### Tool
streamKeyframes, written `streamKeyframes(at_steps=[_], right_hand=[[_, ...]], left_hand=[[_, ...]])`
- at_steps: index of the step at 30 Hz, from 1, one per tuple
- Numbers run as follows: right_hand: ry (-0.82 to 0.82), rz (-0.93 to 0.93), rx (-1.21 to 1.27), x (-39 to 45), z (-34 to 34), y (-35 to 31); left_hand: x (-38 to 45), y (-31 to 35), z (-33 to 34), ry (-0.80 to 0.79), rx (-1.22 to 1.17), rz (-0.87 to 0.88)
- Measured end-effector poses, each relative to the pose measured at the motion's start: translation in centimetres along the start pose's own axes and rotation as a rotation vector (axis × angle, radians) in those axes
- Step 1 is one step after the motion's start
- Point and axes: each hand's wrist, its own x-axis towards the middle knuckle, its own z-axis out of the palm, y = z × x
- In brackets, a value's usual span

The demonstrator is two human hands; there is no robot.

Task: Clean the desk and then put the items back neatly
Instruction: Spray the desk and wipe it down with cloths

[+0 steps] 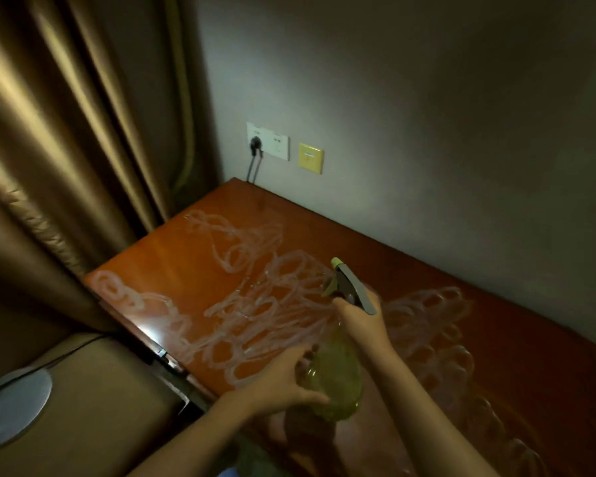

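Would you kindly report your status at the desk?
Right hand grips spray bottle neck; left hand holds its body. Desk covered in white foam loops. Nothing in the way.

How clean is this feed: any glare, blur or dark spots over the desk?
Head view: dim room; bright glare on the desk near its front-left edge; the spray bottle is soft with blur; wide-angle bending curves the curtain; bottom of frame falls into shadow.

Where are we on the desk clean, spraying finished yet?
Done: the desk already carries looping white cleaner trails. In hand: left hand cradles the green spray bottle, right hand grips its trigger head. Left: wiping; no cloth or items in view.
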Motion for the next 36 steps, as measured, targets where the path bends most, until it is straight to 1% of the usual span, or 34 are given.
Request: streamKeyframes(at_steps=[3,6,8,11,13,17,19,24,26,28,31,34,36], right_hand=[[-0.113,-0.043,-0.092,1.8,2.8,0.1],[-0.219,-0.035,-0.183,3.4,7.0,0.8],[-0.273,-0.005,-0.264,4.3,10.0,1.2],[-0.335,0.041,-0.38,6.3,14.0,1.5],[-0.339,0.101,-0.394,7.8,16.4,1.6],[-0.288,0.179,-0.429,10.9,21.1,1.3],[-0.25,0.231,-0.384,12.5,23.2,1.5],[-0.082,0.466,-0.309,15.4,27.3,2.4],[-0.04,0.545,-0.269,16.4,28.7,3.0],[0.017,0.577,-0.267,17.1,29.9,3.6],[0.135,0.597,-0.345,17.9,30.9,4.2],[0.187,0.652,-0.333,18.4,30.8,4.6],[0.195,0.666,-0.313,18.8,30.6,5.2]], left_hand=[[-2.5,-4.0,-4.3,0.098,0.247,-0.068],[-5.2,-7.4,-7.9,0.168,0.366,-0.161],[-5.6,-8.5,-10.1,0.214,0.369,-0.183],[-4.9,-9.6,-13.5,0.271,0.297,-0.188],[-4.1,-11.1,-16.1,0.292,0.25,-0.18],[-2.6,-14.7,-21.6,0.255,0.192,-0.189],[-1.7,-15.8,-24.4,0.272,0.201,-0.166],[0.2,-17.8,-29.8,0.313,0.163,-0.142],[1.0,-18.5,-31.0,0.315,0.156,-0.135],[1.7,-18.9,-31.7,0.296,0.145,-0.125],[2.5,-19.6,-32.2,0.253,0.149,-0.12],[3.1,-20.4,-32.5,0.217,0.157,-0.133],[3.5,-20.8,-32.6,0.198,0.154,-0.137]])
